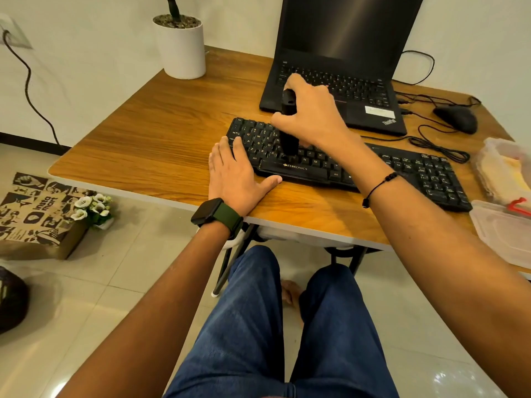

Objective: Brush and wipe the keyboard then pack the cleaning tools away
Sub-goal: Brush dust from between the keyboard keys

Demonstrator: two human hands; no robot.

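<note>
Your keyboard (373, 170) reads ZEBRONICS; behind it, the laptop (339, 90) reads ThinkPad. Your right hand (310, 113) clamps a black brush (288, 139) upright on the keys; your left hand (235, 173), fingers straight, presses its left end. Right of it, a clear tub (501, 225) holds something red.

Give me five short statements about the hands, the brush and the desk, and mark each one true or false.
1. The right hand grips a black brush that stands upright with its tip on the keyboard. True.
2. The left hand is lifted clear of the table. False: it lies flat at the keyboard's left end, fingers on the keys.
3. The laptop is closed. False: its lid is open, the screen dark.
4. A mouse sits to the right of the laptop. True.
5. The white plant pot stands on the floor. False: it stands on the far left corner of the table.
</note>
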